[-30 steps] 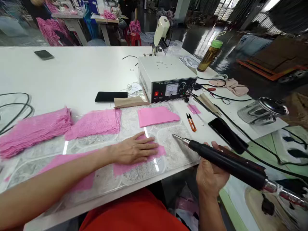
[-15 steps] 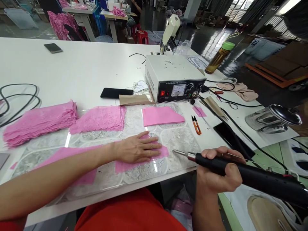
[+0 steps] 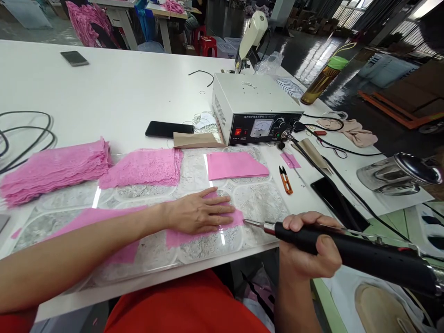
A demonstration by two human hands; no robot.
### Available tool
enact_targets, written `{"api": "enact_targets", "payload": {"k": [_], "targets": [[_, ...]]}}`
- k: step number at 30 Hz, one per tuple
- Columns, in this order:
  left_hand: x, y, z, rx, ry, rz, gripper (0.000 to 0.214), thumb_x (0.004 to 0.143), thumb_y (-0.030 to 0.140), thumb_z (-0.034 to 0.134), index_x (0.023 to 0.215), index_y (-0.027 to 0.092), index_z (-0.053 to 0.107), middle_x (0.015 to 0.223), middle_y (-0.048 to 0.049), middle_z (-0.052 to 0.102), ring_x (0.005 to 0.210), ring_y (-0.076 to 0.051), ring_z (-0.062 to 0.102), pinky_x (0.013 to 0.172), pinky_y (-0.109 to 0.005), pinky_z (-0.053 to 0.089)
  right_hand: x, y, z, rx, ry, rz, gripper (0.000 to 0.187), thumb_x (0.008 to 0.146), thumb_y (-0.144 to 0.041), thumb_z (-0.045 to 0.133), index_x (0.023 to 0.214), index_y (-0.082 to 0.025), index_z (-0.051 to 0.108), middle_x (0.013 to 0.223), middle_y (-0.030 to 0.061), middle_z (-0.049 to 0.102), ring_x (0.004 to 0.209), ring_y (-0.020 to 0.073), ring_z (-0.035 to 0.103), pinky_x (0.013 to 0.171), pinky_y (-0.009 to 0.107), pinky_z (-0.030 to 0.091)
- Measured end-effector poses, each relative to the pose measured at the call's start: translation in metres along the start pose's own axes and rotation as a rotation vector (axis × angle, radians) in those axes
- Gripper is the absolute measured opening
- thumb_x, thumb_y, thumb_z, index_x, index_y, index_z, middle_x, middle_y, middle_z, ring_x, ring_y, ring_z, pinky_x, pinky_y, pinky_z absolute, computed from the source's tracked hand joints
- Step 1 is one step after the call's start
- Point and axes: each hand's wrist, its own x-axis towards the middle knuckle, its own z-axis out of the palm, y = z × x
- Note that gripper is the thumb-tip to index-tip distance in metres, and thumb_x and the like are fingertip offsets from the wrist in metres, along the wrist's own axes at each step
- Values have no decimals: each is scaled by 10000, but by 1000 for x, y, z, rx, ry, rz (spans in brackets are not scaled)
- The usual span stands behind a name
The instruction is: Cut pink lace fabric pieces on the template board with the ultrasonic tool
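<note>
My left hand lies flat with its fingers stretched out, pressing a pink fabric piece onto the marble-patterned mat. Much of that piece is hidden under the palm and fingers. My right hand is wrapped round a black handheld ultrasonic welding tool. The tool's thin metal tip points left and is at the right edge of the pink piece; whether it touches the cloth I cannot tell. Another pink piece lies partly under my left forearm.
Stacks of pink lace, lace pieces and plain pink cloth lie behind my hands. A control box stands beyond, its cable running to the right. Thread snips, phones and a steel mug are nearby.
My right hand has brought the tool left, so its tip has gone from just off the cloth to its right edge. My left hand stays flat on the cloth. The view has shifted slightly.
</note>
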Motion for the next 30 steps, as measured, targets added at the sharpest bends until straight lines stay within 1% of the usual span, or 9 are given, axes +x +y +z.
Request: {"api": "enact_targets", "payload": {"k": [5,9,16,20,25,28,30], "targets": [[0,0,0,7,4,7,403,1031,347,369,1400,224,477,1501,-33,425,1430,-256,316,1209,-500,114,0,0,-1,-6,-15,-8,202,602,-230,523,791,-192,582,687,-41,589,466,95,509,419,255,427],[0,0,0,6,-2,3,398,1027,345,385,1399,239,479,1500,-32,426,1432,-249,313,1210,-496,115,0,0,-1,-15,-11,-17,209,605,-228,516,800,-191,580,685,-40,584,468,95,509,419,253,424],[0,0,-1,13,23,19,393,1026,341,389,1387,227,495,1485,-43,448,1419,-256,338,1207,-501,134,-1,-1,-1,-68,8,-21,149,598,-212,520,747,-199,522,677,-46,564,475,97,508,435,260,438],[0,0,-1,6,35,20,390,1020,333,404,1383,229,502,1476,-52,460,1418,-260,342,1202,-506,151,-2,-1,-2,-74,3,-16,136,614,-207,532,748,-202,510,682,-47,555,488,95,509,450,261,449],[0,-1,0,-27,-3,-2,398,1020,351,396,1396,258,487,1497,-39,430,1436,-238,307,1214,-474,100,-2,-2,-2,-75,-3,-10,148,609,-211,529,755,-199,515,687,-43,547,492,95,503,450,262,448],[1,-3,-1,-60,-28,-12,422,1014,378,401,1414,261,463,1522,-34,392,1447,-229,283,1216,-456,81,-1,-3,-1,-85,23,-15,160,593,-220,516,751,-197,515,678,-43,531,479,91,486,443,261,439],[0,-3,-4,-80,-23,-28,435,1007,394,411,1417,259,460,1531,-36,375,1454,-229,265,1216,-453,88,0,-5,0,-96,46,-13,159,576,-231,502,731,-196,508,666,-40,513,471,90,468,434,258,427]]}}
